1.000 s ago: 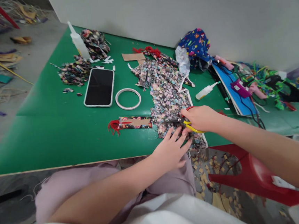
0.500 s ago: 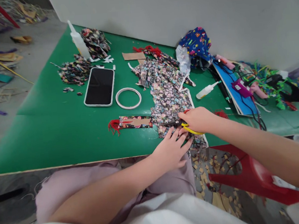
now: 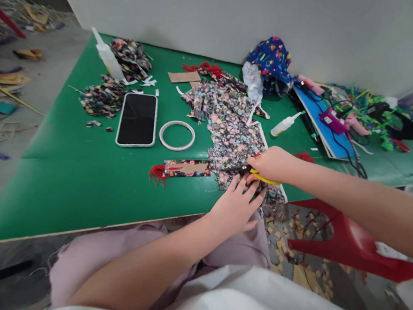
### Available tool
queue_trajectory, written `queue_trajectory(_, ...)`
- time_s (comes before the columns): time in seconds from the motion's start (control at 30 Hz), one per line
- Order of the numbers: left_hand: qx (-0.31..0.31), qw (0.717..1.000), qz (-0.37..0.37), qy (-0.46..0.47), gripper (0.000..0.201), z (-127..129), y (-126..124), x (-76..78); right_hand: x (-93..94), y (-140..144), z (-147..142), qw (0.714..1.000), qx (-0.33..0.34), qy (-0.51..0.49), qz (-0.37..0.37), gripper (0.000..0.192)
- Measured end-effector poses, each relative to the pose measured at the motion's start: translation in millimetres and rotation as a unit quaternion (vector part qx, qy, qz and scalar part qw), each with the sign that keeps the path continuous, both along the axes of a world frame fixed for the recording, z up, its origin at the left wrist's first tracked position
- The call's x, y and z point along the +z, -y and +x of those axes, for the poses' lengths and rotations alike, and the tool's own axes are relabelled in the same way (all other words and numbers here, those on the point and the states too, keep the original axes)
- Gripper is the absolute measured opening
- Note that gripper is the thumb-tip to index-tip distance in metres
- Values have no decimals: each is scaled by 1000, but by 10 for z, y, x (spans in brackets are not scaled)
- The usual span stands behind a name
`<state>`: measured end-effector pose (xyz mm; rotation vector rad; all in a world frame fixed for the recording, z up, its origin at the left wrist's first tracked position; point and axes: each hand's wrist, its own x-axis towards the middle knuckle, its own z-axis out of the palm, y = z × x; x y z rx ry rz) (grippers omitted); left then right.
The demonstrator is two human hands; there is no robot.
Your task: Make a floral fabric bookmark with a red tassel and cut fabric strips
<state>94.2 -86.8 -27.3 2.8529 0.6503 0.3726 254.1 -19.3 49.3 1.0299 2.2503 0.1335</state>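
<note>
Right hand [image 3: 274, 165] is wrapped around the yellow-handled scissors [image 3: 252, 171], fingers curled tight through the loops, dark blades pointing left and lying across the floral fabric [image 3: 232, 136] near the front edge of the green table [image 3: 79, 185]. Left hand [image 3: 234, 205] lies flat, fingers spread apart, fingertips pressing the near end of that fabric just below the blades, right at the table's front edge. The fabric runs from there back toward the middle of the table. Just left of the blades sits a cardboard strip with a red tassel [image 3: 179, 169], touching the fabric's edge. Further back lie a white ring [image 3: 177, 136] and a phone [image 3: 137, 119], face up, side by side, with fabric scraps [image 3: 102, 97] toward the far left corner
</note>
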Motion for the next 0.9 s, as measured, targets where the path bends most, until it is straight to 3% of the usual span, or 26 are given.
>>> queue_trajectory(0.47, -12, 1000, -1, -4, 71, -4, 1, -12, -9, -4, 7, 1000, -25, -14, 10, 49)
queue_trajectory(0.7, -12, 1000, -4, 8, 72, -6, 3, -16, 0, 7, -48, 1000, -7, -3, 26, 33)
queue_trajectory(0.9, -12, 1000, 3, 6, 71, -3, 4, -24, -20, 8, -23, 1000, 4, -10, 24, 30)
